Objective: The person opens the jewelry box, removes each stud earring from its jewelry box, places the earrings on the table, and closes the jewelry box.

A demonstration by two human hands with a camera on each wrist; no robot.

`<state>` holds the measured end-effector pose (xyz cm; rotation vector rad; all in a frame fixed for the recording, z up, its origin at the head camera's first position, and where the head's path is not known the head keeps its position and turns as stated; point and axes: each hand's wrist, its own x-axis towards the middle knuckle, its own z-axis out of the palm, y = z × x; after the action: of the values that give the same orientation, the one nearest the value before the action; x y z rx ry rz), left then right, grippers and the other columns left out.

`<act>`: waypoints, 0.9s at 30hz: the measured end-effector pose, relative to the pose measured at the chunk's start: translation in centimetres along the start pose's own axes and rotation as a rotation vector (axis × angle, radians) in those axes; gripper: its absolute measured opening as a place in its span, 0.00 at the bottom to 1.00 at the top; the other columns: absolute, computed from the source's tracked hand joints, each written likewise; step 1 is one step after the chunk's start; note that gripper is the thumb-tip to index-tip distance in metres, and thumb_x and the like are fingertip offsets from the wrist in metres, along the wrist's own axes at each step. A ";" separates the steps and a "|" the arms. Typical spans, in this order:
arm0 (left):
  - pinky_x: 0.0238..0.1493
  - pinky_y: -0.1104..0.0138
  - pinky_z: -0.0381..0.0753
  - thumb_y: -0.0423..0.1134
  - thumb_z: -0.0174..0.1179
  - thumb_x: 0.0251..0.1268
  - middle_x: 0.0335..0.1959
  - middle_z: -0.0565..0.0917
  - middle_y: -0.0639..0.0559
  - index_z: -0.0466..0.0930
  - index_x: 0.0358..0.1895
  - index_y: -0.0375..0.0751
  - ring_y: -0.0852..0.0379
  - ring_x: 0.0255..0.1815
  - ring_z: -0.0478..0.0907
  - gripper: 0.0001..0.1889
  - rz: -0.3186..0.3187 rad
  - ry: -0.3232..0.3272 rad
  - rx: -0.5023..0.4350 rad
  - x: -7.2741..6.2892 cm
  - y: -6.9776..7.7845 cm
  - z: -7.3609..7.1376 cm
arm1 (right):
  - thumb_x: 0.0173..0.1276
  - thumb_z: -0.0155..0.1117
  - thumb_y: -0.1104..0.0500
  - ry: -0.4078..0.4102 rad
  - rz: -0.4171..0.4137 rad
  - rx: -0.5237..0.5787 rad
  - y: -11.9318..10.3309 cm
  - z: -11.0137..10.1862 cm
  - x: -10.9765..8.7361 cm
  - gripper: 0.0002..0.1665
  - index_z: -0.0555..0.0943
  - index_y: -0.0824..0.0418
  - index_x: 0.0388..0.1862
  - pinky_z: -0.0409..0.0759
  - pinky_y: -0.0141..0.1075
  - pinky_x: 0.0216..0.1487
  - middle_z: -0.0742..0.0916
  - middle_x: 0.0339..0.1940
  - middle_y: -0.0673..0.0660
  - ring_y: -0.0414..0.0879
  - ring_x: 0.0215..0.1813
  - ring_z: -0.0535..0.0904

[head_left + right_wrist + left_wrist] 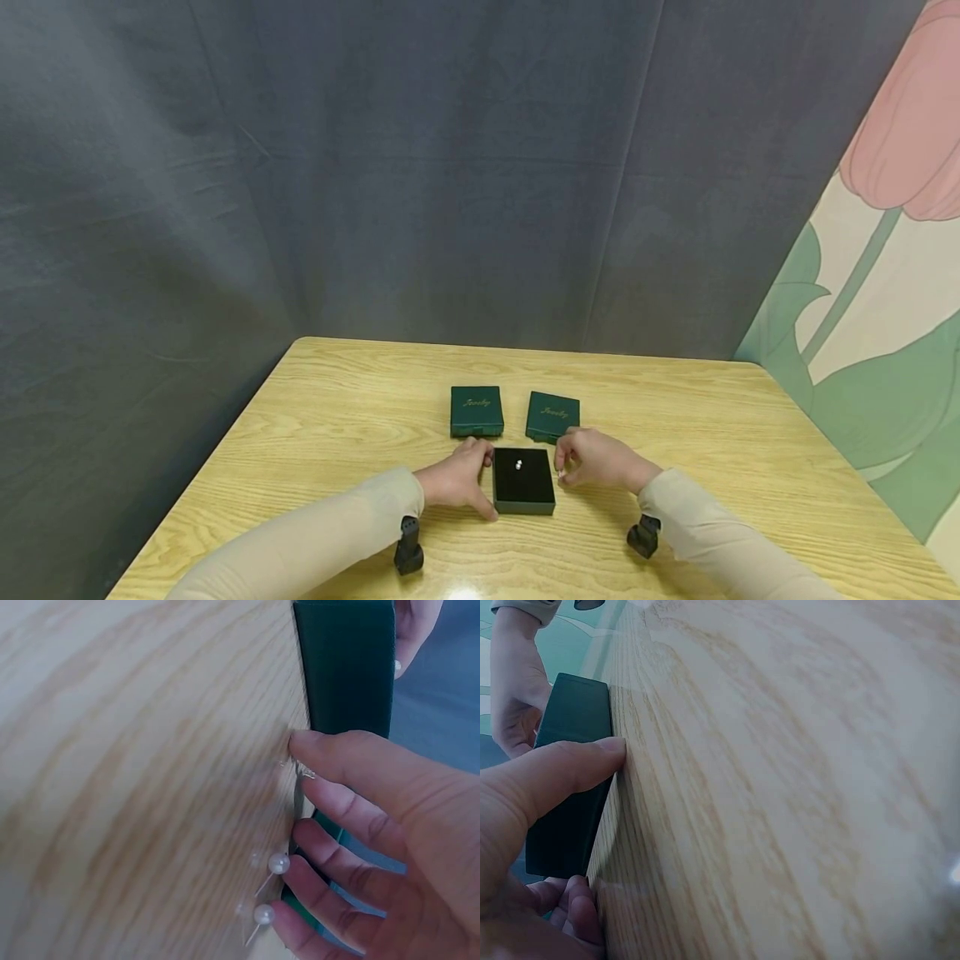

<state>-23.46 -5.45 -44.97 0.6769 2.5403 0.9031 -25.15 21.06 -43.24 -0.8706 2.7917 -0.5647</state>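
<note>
An uncovered dark green jewelry box (524, 507) with a black insert stands on the table, a small pearl earring (518, 464) set in the insert. My left hand (459, 477) holds the box at its left side, thumb (592, 759) on the front face and fingers curled by the corner. To the right of the box is my right hand (596, 460). Its thumb and index finger pinch a tiny silvery piece (307, 775) low over the tabletop; its exact kind is too small to tell. Pearl stud earrings (278, 863) lie by the other fingertips.
Behind the box, a green box (477, 411) with gold lettering sits to the left. A similar green piece (553, 414) lies at the right, partly behind my right hand. The wooden table (360, 392) ends at a dark curtain (450, 208).
</note>
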 end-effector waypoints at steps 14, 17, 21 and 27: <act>0.46 0.65 0.69 0.43 0.79 0.42 0.45 0.66 0.53 0.66 0.55 0.42 0.57 0.45 0.63 0.37 0.008 -0.003 -0.001 0.1 -0.1 0.0 | 0.62 0.69 0.61 0.026 -0.019 0.077 -1.1 -1.6 0.7 0.04 0.81 0.55 0.33 0.76 0.33 0.36 0.83 0.32 0.46 0.38 0.33 0.75; 0.46 0.65 0.70 0.43 0.79 0.42 0.45 0.66 0.53 0.66 0.55 0.42 0.57 0.45 0.63 0.37 0.007 -0.003 -0.004 0.0 0.0 -0.1 | 0.66 0.66 0.59 0.082 0.011 0.139 -2.2 -2.0 1.1 0.04 0.81 0.56 0.38 0.78 0.38 0.42 0.83 0.37 0.49 0.42 0.38 0.78; 0.48 0.65 0.71 0.43 0.79 0.41 0.45 0.67 0.52 0.66 0.55 0.41 0.58 0.45 0.64 0.37 0.007 0.003 0.004 -0.1 0.2 -0.1 | 0.66 0.66 0.55 0.114 0.003 0.173 -3.7 -1.6 1.3 0.08 0.81 0.57 0.42 0.78 0.46 0.48 0.82 0.42 0.52 0.48 0.45 0.79; 0.48 0.65 0.71 0.43 0.79 0.41 0.45 0.67 0.52 0.66 0.55 0.41 0.57 0.45 0.65 0.38 0.003 0.002 0.019 -0.2 0.3 -0.2 | 0.63 0.70 0.51 0.087 -0.012 0.059 -4.7 -0.1 1.6 0.09 0.80 0.52 0.37 0.78 0.39 0.42 0.81 0.39 0.47 0.43 0.41 0.77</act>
<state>-23.33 -5.42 -44.54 0.6858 2.5532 0.8816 -24.02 16.60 -41.36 -0.8711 2.8325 -0.6995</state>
